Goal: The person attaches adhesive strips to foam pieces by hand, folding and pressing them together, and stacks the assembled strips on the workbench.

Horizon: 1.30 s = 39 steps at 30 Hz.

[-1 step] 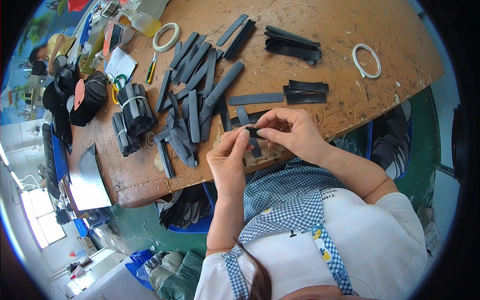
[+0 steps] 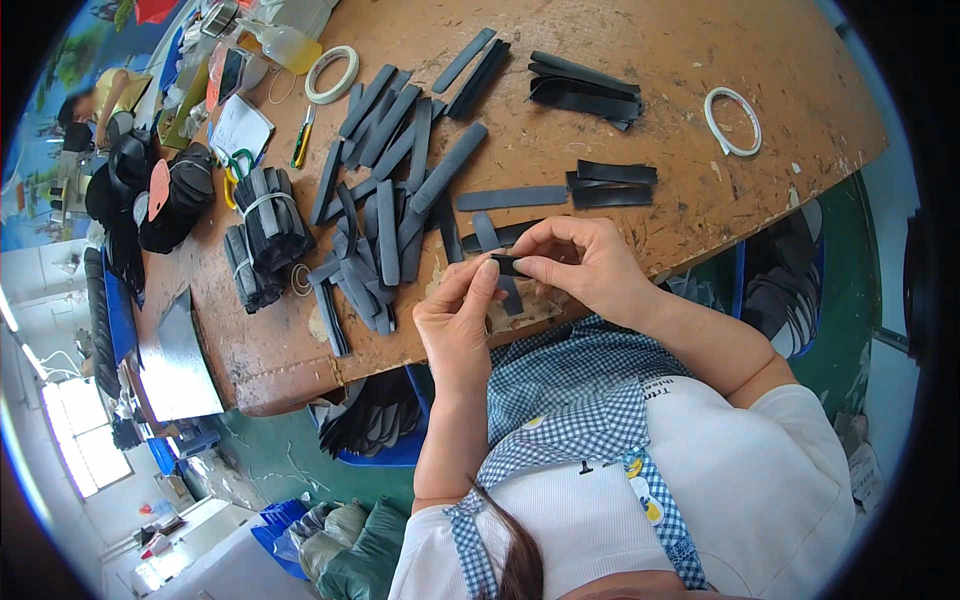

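Near the table's front edge, a short black strip [image 2: 507, 265] is pinched at both ends between my hands. My left hand [image 2: 458, 305] grips its left end between thumb and fingertips. My right hand [image 2: 585, 268] pinches the other end, thumb pressed against the forefinger. Just beyond my fingers a grey strip [image 2: 485, 231] lies across a black strip [image 2: 515, 236]. Farther off lies a lone grey strip [image 2: 512, 197], beside a few black strips [image 2: 612, 184]. To the left, a loose heap of dark grey strips [image 2: 385, 232] spreads close to my left hand.
Tied bundles of strips [image 2: 272, 222], a green-handled cutter [image 2: 303, 136] and a tape roll [image 2: 332, 74] lie at the left. Another tape roll [image 2: 733, 121] sits at the right, a stack of black strips [image 2: 585, 88] at the back. Blue bins [image 2: 380, 455] of dark pieces stand below the table.
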### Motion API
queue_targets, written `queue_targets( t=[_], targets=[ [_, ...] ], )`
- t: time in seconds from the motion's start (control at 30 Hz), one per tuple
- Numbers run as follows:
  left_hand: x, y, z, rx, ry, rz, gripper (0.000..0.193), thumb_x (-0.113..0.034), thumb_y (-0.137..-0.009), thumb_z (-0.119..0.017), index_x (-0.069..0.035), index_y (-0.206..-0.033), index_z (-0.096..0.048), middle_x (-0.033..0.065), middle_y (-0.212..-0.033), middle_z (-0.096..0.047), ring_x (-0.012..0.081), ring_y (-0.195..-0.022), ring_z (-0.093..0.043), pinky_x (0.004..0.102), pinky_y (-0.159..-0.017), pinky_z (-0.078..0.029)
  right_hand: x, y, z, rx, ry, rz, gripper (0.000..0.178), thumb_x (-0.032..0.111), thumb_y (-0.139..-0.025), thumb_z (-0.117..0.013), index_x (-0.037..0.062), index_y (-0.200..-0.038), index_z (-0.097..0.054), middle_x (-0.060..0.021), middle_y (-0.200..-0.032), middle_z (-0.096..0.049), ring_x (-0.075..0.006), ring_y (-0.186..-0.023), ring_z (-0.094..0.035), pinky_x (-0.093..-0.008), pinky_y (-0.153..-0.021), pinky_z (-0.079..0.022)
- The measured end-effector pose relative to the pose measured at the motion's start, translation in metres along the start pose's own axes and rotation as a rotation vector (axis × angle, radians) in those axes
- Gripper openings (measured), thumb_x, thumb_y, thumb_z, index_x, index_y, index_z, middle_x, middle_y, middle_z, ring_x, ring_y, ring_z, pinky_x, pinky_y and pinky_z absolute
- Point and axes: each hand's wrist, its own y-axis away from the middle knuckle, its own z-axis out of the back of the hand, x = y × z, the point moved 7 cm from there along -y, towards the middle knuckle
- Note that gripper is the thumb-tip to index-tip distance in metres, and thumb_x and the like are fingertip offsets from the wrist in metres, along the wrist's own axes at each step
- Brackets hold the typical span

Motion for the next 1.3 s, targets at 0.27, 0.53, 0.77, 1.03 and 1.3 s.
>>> queue_targets(
  t=[0.27,0.53,0.77,1.03,1.3],
  targets=[
    [0.003,0.001,-0.014,0.013,0.026,0.025,0.017,-0.009,-0.096,-0.071,0.002,-0.109,-0.073,0.0035,-0.094,-0.070,0.0098,-0.083,-0.065,0.0232,-0.075,-0.053,0.008,0.006,0.011,-0.002,0.081,0.029,0.010,0.008,-0.096,-0.069,0.0009,-0.103,-0.068,-0.0010,-0.087,-0.068,-0.0062,-0.074,-0.064,-0.0217,-0.067,-0.054],
    [-0.013,-0.008,-0.057,0.034,-0.162,-0.094,0.011,-0.006,-0.093,-0.073,0.001,-0.101,-0.071,0.0011,-0.085,-0.070,0.0070,-0.078,-0.065,0.0206,-0.072,-0.053,0.023,0.017,0.054,-0.062,0.091,0.016,0.011,0.006,-0.095,-0.070,-0.0005,-0.103,-0.067,-0.0017,-0.086,-0.068,-0.0062,-0.074,-0.065,-0.0214,-0.066,-0.054],
    [-0.023,-0.035,-0.059,0.039,-0.304,-0.240,0.022,-0.006,-0.097,-0.067,-0.001,-0.118,-0.067,0.0050,-0.106,-0.070,0.0099,-0.095,-0.065,0.0232,-0.078,-0.055,0.057,0.018,0.125,-0.465,0.498,0.241,0.008,0.004,-0.089,-0.073,-0.0001,-0.094,-0.070,-0.0044,-0.085,-0.070,-0.0107,-0.077,-0.064,-0.0272,-0.067,-0.053],
    [-0.026,-0.041,-0.008,-0.110,-0.410,-0.235,0.015,-0.005,-0.098,-0.065,0.000,-0.112,-0.069,0.0047,-0.100,-0.071,0.0076,-0.091,-0.064,0.0218,-0.067,-0.052,0.080,-0.025,0.041,-0.360,1.206,0.786,0.013,0.009,-0.077,-0.078,0.0068,-0.085,-0.069,-0.0048,-0.094,-0.064,-0.0259,-0.093,-0.059,-0.0386,-0.082,-0.049],
    [-0.039,-0.032,0.035,-0.087,-0.558,-0.331,0.018,-0.002,-0.092,-0.068,-0.002,-0.110,-0.070,0.0088,-0.100,-0.071,0.0137,-0.085,-0.067,0.0247,-0.066,-0.053,0.053,-0.081,-0.059,0.014,1.558,0.840,0.011,0.014,-0.075,-0.065,0.0059,-0.082,-0.067,-0.0073,-0.084,-0.059,-0.0243,-0.087,-0.061,-0.0367,-0.078,-0.050]
  ],
)
